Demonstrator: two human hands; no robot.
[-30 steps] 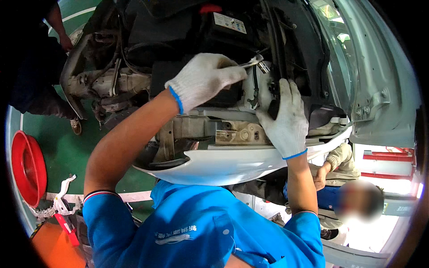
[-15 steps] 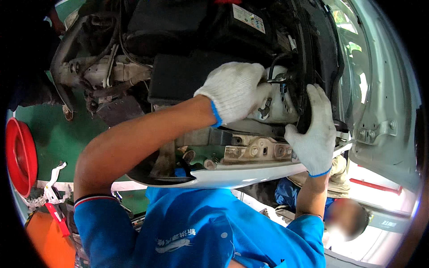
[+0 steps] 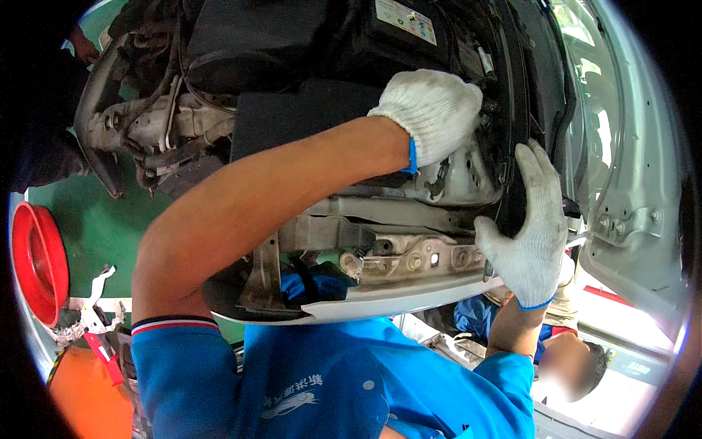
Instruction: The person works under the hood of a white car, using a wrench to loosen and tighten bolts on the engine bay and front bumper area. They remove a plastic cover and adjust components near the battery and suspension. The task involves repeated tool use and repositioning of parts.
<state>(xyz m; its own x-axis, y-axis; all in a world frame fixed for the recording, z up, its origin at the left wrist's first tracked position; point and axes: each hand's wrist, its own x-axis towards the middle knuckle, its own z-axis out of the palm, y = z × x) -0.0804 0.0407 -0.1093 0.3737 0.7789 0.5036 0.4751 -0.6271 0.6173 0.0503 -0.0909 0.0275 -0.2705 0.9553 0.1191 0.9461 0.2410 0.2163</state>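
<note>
I wear white knit gloves and lean over a car's engine bay. My left hand [image 3: 431, 110] is closed in a fist beside the black battery [image 3: 406, 33], above a dirty white metal panel [image 3: 464, 175]; whatever it grips is hidden under the fingers. My right hand [image 3: 530, 234] has its fingers stretched out along a long black strip [image 3: 512, 88] at the bay's right side, thumb apart. Below both hands run a bolted metal front rail [image 3: 402, 267] and the white bodywork edge [image 3: 365, 300].
A co-worker [image 3: 548, 329] is low at the lower right. Another person's hand [image 3: 82, 47] shows at upper left. A red basin [image 3: 40, 263] and orange object [image 3: 88, 388] lie at left. A pale metal panel [image 3: 629, 183] rises at right.
My left hand has moved right and turned into a fist; the ratchet with socket it held earlier is now hidden. My right hand has moved right, fingers still stretched along the strip.
</note>
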